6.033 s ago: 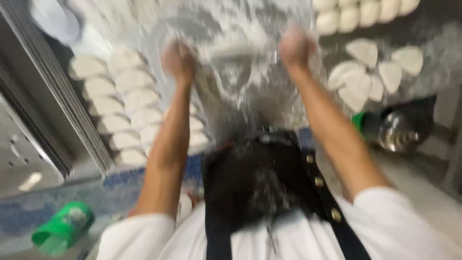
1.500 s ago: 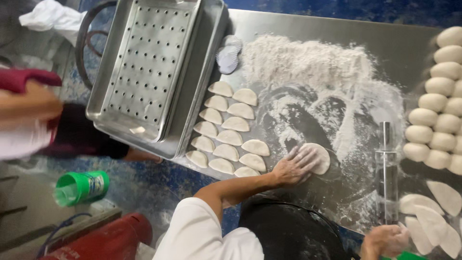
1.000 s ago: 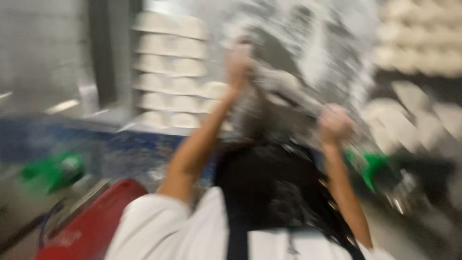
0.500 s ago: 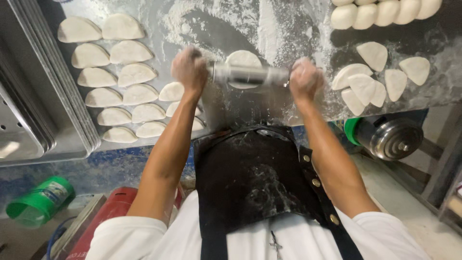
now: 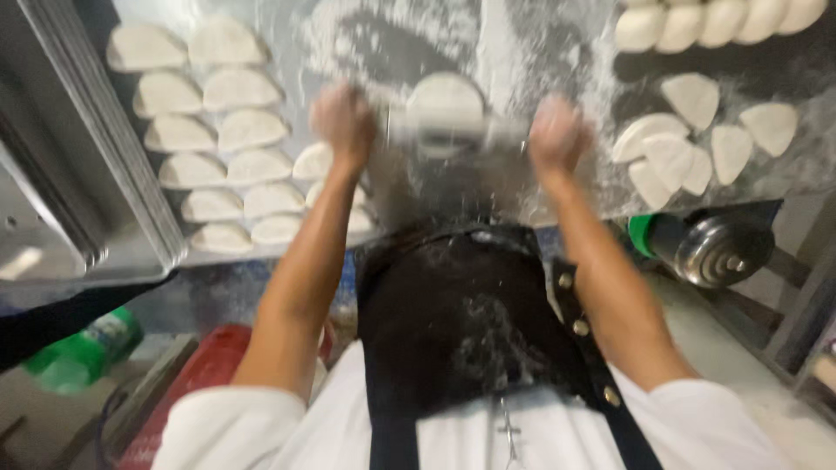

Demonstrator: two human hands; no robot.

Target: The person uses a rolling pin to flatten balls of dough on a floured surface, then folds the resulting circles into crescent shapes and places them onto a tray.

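The left hand [image 5: 344, 122] and right hand [image 5: 557, 132] each press flat on an end of a rolling pin [image 5: 453, 132], which lies across a dough round [image 5: 446, 97]. Folded dough pieces [image 5: 231, 130] lie left of the grip on the floured table [image 5: 540, 52].

Dim, even light; motion blur throughout (worst at the hands [image 5: 453, 130]).

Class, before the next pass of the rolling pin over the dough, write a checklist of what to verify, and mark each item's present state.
1. Left hand on its end of the rolling pin: ok.
2. Right hand on the other end: ok.
3. Dough piece under the pin: ok.
4. Floured worktop around the dough: ok.
5. Folded dough rows apart from the pin: ok.
6. Dough thickness: cannot tell, blurred.
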